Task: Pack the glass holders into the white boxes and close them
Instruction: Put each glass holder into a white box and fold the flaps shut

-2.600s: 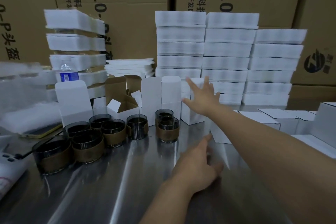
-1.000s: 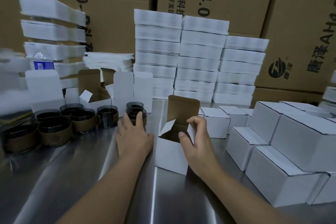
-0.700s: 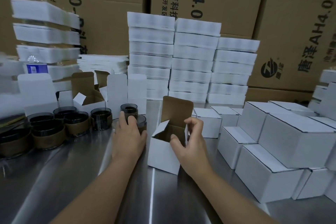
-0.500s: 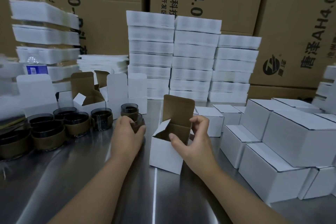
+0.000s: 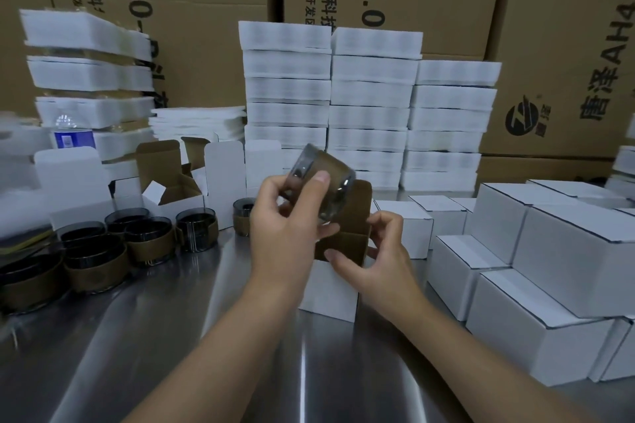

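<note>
- One view only, from the head camera: the left hand (image 5: 281,237) grips a holder (image 5: 334,165), thumb on its brown band and fingers curled round the far side.
- The holder is in the air, just above and slightly behind the mouth of the open box (image 5: 326,288), which stands on the table (image 5: 171,336) straight in front of the person.
- The holder is tipped over. Its axis runs from upper left to lower right, with what looks like the thick glass base toward the box and the rim pointing up and away.
- The right hand (image 5: 378,261) pinches the box's right rim, thumb at the front edge and fingers curled over the far side, steadying it.
- The lid flap (image 5: 359,206) stands upright behind the opening, so the way in is from the front and above.
- The relation that matters: the box mouth lies directly below the left hand's fingers. In my judgement the holder must be turned upright, base down, before it will drop in square.
- Other holders (image 5: 147,244) wait in a cluster at left, nearer the left hand; closed boxes (image 5: 549,251) are stacked at right.
</note>
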Tool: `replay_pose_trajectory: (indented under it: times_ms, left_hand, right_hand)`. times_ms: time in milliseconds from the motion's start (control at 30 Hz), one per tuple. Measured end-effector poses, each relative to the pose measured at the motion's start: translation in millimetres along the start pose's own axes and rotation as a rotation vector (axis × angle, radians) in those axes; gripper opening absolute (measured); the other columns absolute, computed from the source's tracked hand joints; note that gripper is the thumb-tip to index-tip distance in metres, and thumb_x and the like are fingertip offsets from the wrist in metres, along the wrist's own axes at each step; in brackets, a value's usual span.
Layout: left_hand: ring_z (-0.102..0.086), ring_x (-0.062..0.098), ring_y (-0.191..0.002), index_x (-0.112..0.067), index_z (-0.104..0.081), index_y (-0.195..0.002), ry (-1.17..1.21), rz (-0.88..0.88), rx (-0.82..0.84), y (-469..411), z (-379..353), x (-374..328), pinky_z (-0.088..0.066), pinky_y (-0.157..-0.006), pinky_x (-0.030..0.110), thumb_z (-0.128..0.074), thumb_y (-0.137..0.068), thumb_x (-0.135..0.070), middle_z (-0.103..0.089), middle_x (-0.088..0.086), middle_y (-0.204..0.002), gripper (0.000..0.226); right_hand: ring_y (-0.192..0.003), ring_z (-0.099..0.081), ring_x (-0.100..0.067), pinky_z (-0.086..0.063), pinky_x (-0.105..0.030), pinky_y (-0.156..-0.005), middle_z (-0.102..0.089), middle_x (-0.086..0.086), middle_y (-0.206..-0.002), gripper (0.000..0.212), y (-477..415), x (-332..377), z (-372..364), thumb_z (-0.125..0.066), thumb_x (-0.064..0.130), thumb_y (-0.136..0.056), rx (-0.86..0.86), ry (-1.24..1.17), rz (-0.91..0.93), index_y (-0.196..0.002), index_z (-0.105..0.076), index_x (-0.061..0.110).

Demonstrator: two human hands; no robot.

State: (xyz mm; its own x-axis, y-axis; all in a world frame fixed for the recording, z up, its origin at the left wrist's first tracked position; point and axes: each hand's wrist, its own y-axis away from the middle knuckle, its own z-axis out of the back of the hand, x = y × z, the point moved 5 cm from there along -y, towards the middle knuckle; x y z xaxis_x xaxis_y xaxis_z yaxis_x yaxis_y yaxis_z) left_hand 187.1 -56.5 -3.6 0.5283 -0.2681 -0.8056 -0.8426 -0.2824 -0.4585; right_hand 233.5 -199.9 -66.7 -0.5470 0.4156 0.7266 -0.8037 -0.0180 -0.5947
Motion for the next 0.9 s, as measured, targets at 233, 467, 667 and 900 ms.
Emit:
replay_pose_trajectory:
  times_ms: [233, 467, 667, 900]
  left_hand:
    - [-0.064, 0.027, -0.102, -0.019, -0.057, -0.082, -0.197, 0.057, 0.06, 15, -13, 12, -0.054, -0.087, 0.047, -0.068, -0.067, -0.038, -0.063, 0.013, -0.109, 0.027]
    - [-0.067, 0.018, -0.092, -0.019, -0.057, -0.082, -0.192, 0.028, 0.057, 7, -7, 15, -0.058, -0.073, 0.037, -0.077, -0.077, -0.02, -0.066, 0.003, -0.098, 0.021]
    - [-0.058, 0.002, -0.097, -0.03, -0.052, -0.084, -0.462, -0.139, 0.103, 3, -2, 15, -0.051, -0.082, 0.026, -0.079, -0.074, -0.024, -0.058, -0.009, -0.108, 0.029]
    - [-0.037, -0.031, -0.094, -0.027, -0.05, -0.075, -0.728, -0.206, 0.177, -3, 2, 20, -0.03, -0.073, -0.006, -0.079, -0.073, -0.029, -0.046, -0.024, -0.105, 0.03]
  right_hand:
    - [-0.092, -0.062, 0.002, -0.055, -0.034, -0.08, -0.06, 0.026, -0.1, 0.063, 2, 2, 2, -0.073, 0.057, -0.059, -0.028, -0.012, -0.022, -0.102, -0.031, 0.039]
    - [-0.09, -0.064, 0.0, -0.056, -0.029, -0.078, -0.059, 0.025, -0.097, 0.066, 0, 2, 3, -0.076, 0.054, -0.06, -0.017, -0.064, -0.01, -0.103, -0.032, 0.032]
    - [-0.097, -0.062, -0.003, -0.054, -0.034, -0.084, -0.059, 0.016, -0.102, 0.063, -1, -2, 1, -0.076, 0.054, -0.057, -0.031, -0.063, -0.011, -0.101, -0.031, 0.04]
    - [-0.101, -0.06, -0.002, -0.05, -0.018, -0.079, -0.056, 0.015, -0.109, 0.07, 1, 2, 0, -0.075, 0.063, -0.052, 0.016, -0.032, 0.026, -0.101, -0.029, 0.045]
